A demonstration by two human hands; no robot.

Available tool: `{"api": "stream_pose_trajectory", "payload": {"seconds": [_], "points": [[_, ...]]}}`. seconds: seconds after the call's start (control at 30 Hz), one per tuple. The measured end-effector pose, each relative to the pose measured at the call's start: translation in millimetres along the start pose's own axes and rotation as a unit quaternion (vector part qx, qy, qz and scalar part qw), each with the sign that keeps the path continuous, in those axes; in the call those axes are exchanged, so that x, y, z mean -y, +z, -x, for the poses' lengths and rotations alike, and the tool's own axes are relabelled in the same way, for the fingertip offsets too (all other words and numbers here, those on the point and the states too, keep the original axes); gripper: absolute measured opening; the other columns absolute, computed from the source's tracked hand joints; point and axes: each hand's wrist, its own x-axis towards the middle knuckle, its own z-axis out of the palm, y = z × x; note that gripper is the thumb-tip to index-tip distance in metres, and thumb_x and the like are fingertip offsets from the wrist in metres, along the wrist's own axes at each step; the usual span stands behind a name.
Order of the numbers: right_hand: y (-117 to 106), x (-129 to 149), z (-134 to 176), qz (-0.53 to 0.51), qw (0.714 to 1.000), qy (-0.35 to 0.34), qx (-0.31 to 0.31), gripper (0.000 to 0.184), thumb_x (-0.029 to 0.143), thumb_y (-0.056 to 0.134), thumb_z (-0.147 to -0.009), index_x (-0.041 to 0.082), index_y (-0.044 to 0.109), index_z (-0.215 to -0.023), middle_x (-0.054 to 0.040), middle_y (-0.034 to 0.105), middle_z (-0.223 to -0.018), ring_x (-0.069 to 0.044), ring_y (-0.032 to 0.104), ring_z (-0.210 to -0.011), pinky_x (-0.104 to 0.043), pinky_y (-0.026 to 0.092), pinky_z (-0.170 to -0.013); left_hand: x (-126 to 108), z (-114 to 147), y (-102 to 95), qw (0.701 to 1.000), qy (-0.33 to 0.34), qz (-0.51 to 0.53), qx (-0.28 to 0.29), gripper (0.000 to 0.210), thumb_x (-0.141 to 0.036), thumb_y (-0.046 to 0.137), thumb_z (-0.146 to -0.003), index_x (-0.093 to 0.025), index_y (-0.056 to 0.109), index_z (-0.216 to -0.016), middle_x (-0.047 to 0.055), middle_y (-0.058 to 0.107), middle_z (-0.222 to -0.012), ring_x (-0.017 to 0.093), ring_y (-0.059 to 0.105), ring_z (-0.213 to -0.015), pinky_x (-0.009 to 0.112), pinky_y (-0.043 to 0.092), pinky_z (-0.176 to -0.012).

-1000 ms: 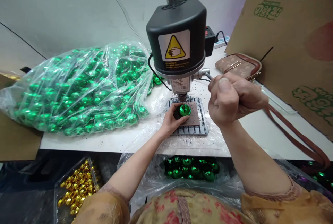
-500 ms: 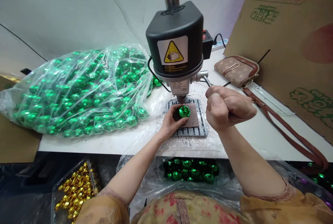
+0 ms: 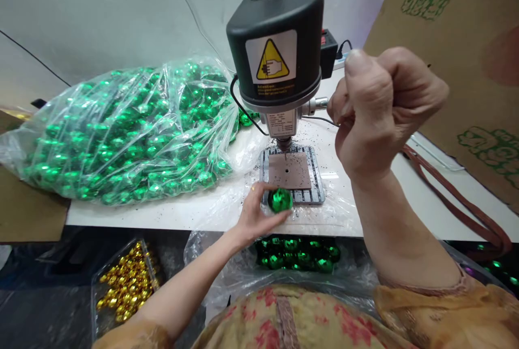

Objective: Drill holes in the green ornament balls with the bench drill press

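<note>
My left hand (image 3: pixel 253 214) pinches a shiny green faceted ball (image 3: pixel 280 200) between thumb and fingers, just in front of the drill press base plate (image 3: pixel 316 196). A brown board (image 3: pixel 298 173) with a small dark hole lies on that plate, under the chuck (image 3: pixel 284 143). To the right of the black drill press (image 3: pixel 275 46), my right hand (image 3: pixel 383 108) is raised and closed around its feed lever. Most of the lever is hidden by the hand; only the metal hub (image 3: pixel 318 103) shows.
A clear bag of green balls (image 3: pixel 133 138) fills the table's left side. More green balls (image 3: pixel 298 254) lie in plastic below the table edge. Gold balls (image 3: pixel 125 284) sit in a clear bin at lower left. A cardboard box (image 3: pixel 458 68) and brown strap (image 3: pixel 458 200) are at right.
My left hand has drawn the green ball off the brown board toward me. My right hand has risen with the lever, and the chuck now stands above the bare board.
</note>
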Motion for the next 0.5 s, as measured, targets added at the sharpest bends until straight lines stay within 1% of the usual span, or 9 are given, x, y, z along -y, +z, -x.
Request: {"api": "stream_pose_trajectory", "payload": {"seconds": [0.07, 0.13, 0.17, 0.2, 0.23, 0.27, 0.33, 0.4, 0.5], "points": [[0, -1, 1, -0.001, 1.0, -0.007, 0.004, 0.049, 0.03, 0.068, -0.092, 0.023, 0.033, -0.059, 0.0077, 0.032, -0.048, -0.007, 0.034, -0.042, -0.03, 0.025, -0.046, -8, 32, -13.2, 0.991, 0.086, -0.037, 0.092, 0.046, -0.046, 0.082, -0.079, -0.026, 0.061, -0.115, 0.005, 0.072, -0.095, 0.026, 0.07, -0.091, 0.041, 0.058, -0.08], [0, -1, 1, 0.003, 1.0, -0.011, 0.002, 0.051, 0.034, 0.069, -0.091, 0.023, 0.03, -0.059, 0.008, 0.029, -0.049, -0.006, 0.034, -0.042, -0.029, 0.025, -0.045, -11, 61, -22.7, 0.963, 0.177, -0.095, 0.178, 0.049, -0.045, 0.082, -0.078, -0.03, 0.063, -0.121, 0.007, 0.075, -0.097, 0.031, 0.072, -0.096, 0.048, 0.06, -0.087], [0, -1, 2, 0.001, 1.0, -0.013, 0.001, 0.052, 0.034, 0.069, -0.091, 0.023, 0.029, -0.059, 0.0079, 0.028, -0.05, -0.007, 0.035, -0.042, -0.029, 0.024, -0.045, -11, 71, -26.2, 0.948, 0.21, -0.119, 0.206, 0.054, -0.046, 0.083, -0.077, -0.033, 0.064, -0.126, 0.008, 0.076, -0.103, 0.033, 0.072, -0.102, 0.052, 0.059, -0.091], [0, -1, 2, -0.002, 1.0, -0.015, 0.001, 0.052, 0.034, 0.069, -0.091, 0.023, 0.029, -0.06, 0.0076, 0.027, -0.05, -0.007, 0.034, -0.042, -0.03, 0.023, -0.045, -8, 77, -29.0, 0.939, 0.232, -0.134, 0.217, 0.058, -0.048, 0.084, -0.076, -0.035, 0.064, -0.129, 0.009, 0.077, -0.109, 0.035, 0.071, -0.108, 0.055, 0.059, -0.095], [0, -1, 2, -0.005, 1.0, -0.016, 0.003, 0.052, 0.034, 0.069, -0.091, 0.023, 0.029, -0.06, 0.0073, 0.027, -0.05, -0.007, 0.034, -0.042, -0.03, 0.023, -0.044, -4, 78, -31.7, 0.938, 0.241, -0.137, 0.208, 0.062, -0.05, 0.084, -0.075, -0.037, 0.063, -0.132, 0.009, 0.077, -0.114, 0.036, 0.071, -0.112, 0.056, 0.058, -0.098], [0, -1, 2, -0.007, 1.0, -0.015, 0.005, 0.051, 0.033, 0.069, -0.091, 0.023, 0.029, -0.06, 0.007, 0.027, -0.05, -0.008, 0.034, -0.042, -0.031, 0.022, -0.044, 1, 74, -34.5, 0.946, 0.238, -0.132, 0.178, 0.061, -0.049, 0.083, -0.077, -0.038, 0.063, -0.133, 0.008, 0.077, -0.116, 0.036, 0.07, -0.113, 0.056, 0.059, -0.098], [-1, -1, 2, -0.01, 1.0, -0.011, 0.01, 0.048, 0.029, 0.068, -0.092, 0.023, 0.031, -0.061, 0.0068, 0.029, -0.049, -0.009, 0.033, -0.041, -0.032, 0.023, -0.043, 17, 48, -41.0, 0.971, 0.194, -0.119, 0.071, 0.043, -0.04, 0.076, -0.085, -0.036, 0.065, -0.127, 0.006, 0.078, -0.108, 0.032, 0.072, -0.107, 0.052, 0.061, -0.093], [-2, 0, 3, -0.012, 1.0, -0.009, 0.008, 0.046, 0.024, 0.066, -0.092, 0.023, 0.033, -0.06, 0.0068, 0.029, -0.048, -0.009, 0.032, -0.041, -0.032, 0.024, -0.043, 38, 3, -48.4, 0.985, 0.119, -0.116, -0.036, 0.023, -0.024, 0.065, -0.092, -0.031, 0.068, -0.114, 0.004, 0.077, -0.096, 0.027, 0.074, -0.096, 0.046, 0.061, -0.087], [-3, 0, 3, -0.015, 1.0, -0.008, 0.002, 0.043, 0.018, 0.066, -0.09, 0.022, 0.037, -0.058, 0.0067, 0.028, -0.047, -0.009, 0.033, -0.041, -0.033, 0.026, -0.044, 77, -84, -55.7, 0.987, 0.039, -0.124, -0.089, 0.02, -0.018, 0.053, -0.094, -0.022, 0.069, -0.106, 0.009, 0.075, -0.099, 0.028, 0.072, -0.094, 0.047, 0.059, -0.088]]}}
